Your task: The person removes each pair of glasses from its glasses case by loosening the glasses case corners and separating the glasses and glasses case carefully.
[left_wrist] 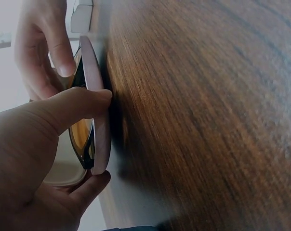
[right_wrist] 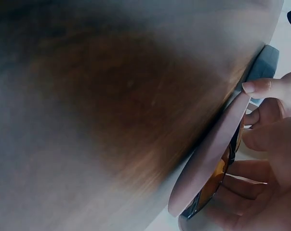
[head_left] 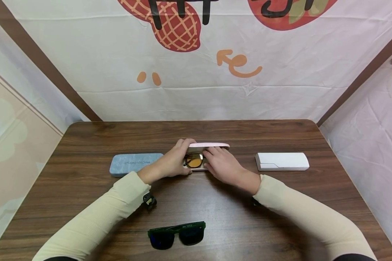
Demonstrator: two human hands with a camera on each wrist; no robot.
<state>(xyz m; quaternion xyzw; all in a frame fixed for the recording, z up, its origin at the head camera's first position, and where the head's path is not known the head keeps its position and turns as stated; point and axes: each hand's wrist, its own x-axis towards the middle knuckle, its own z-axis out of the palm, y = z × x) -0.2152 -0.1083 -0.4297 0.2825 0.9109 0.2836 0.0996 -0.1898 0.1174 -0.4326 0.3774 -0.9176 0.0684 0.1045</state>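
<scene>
Left hand (head_left: 174, 160) grips pink case (head_left: 212, 145); right hand (head_left: 225, 166) at glasses (head_left: 194, 161), grip unclear; blue case (head_left: 130, 165): "…CHINA".

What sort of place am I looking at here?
Probably a small indoor booth or staged workspace, though I can't be sure. A wood-grain table stands before a creased, printed backdrop, and pale sheeting closes in the right side.

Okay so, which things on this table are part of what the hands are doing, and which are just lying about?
In the job:
- pink case, open, held by the left hand
- orange-lensed glasses in it, the right hand beside them

Lying about:
- blue case
- white case
- dark sunglasses
</scene>
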